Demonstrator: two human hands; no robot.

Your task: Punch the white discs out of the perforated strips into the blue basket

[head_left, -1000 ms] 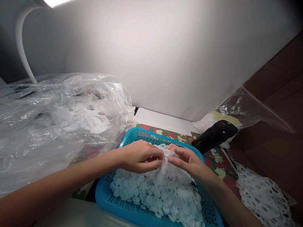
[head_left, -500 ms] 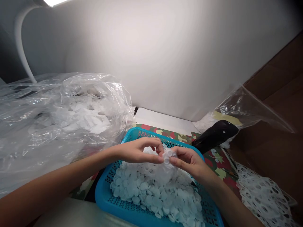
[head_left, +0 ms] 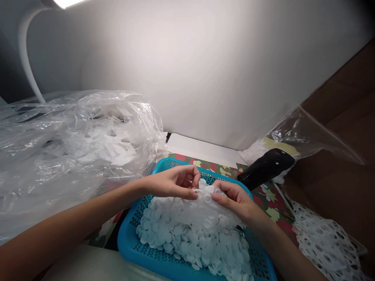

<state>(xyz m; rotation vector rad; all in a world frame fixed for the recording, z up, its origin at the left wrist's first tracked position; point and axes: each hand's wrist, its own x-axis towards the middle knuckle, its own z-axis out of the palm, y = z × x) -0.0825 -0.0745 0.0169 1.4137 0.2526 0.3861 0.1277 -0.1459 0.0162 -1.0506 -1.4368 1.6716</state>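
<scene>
The left hand [head_left: 175, 182] and the right hand [head_left: 236, 199] are meeting over a blue basket [head_left: 129, 242] heaped with white discs [head_left: 187, 242]. Both are pinching the top edge of a thin white sheet [head_left: 199, 208] between thumb and curled fingers; it is draping onto the heap, seemingly dotted with discs. A clear bag [head_left: 73, 148] is lying just left of the basket.
</scene>
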